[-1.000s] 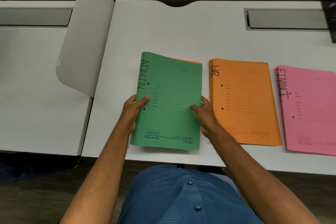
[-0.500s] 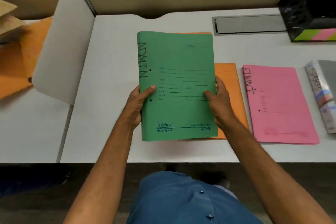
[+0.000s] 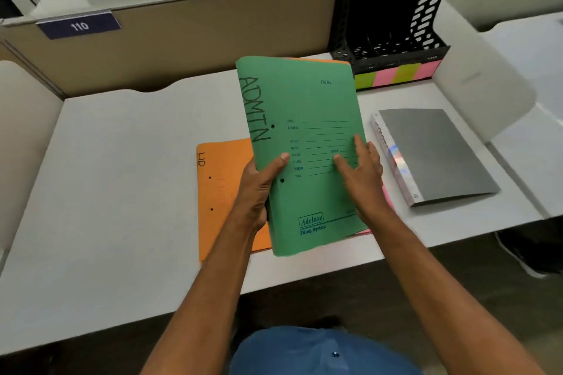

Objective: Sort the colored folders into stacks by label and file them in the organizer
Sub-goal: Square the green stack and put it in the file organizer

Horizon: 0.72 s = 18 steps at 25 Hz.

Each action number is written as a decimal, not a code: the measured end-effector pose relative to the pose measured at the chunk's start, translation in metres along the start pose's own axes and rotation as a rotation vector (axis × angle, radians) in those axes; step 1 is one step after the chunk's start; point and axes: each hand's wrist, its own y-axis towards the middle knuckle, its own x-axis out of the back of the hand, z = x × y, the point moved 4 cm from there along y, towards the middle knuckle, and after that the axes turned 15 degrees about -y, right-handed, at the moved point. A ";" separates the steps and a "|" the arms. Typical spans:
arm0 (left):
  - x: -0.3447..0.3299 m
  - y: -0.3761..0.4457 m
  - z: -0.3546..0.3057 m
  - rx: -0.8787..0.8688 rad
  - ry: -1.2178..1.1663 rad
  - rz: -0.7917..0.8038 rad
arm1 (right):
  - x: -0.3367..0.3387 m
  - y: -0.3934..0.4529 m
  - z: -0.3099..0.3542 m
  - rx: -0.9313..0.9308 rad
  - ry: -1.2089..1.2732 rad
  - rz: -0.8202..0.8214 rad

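**ADMIN stack lifted, organizer ahead**

Nearest the camera, both forearms reached out over the desk (image 3: 91, 222) edge. The left hand (image 3: 259, 189) gripped the spine side of the green ADMIN folder (image 3: 304, 119), thumb on the cover just below the lettering and the other fingers hidden behind. The right hand (image 3: 362, 173) lay on the cover's right half, fingers spread flat over the printed lines; whether it wrapped the far edge could not be told. An orange edge showed along the top behind the green cover, so the hands seemed to carry more than one folder, held tilted and clear of the desk.

To do this step well, the left hand would need a firm pinch on the spine so the folders behind did not slide out, while the right hand squared the loose edges. The bundle would then best be turned upright, spine leading, and lined up with one slot before being lowered. Thin card bends easily, so support along the bottom edge seemed wise.

Below and left of the held folders lay the orange HR folder (image 3: 219, 186), flat on the desk and partly covered by the left wrist. A pink folder (image 3: 387, 195) peeked out beneath the right hand. Just right of that lay a grey folder (image 3: 432, 155). Farthest off, the black organizer (image 3: 393, 9) stood at the back of the desk, its slots looking empty, beyond the top right corner of the green folder.
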 end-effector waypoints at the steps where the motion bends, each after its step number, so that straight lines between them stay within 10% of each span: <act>1: -0.024 0.003 0.008 -0.009 0.001 0.027 | 0.013 0.002 -0.005 0.012 0.035 0.025; 18: -0.274 0.110 0.069 -0.039 0.378 0.504 | 0.169 0.106 -0.010 0.081 0.653 -0.071</act>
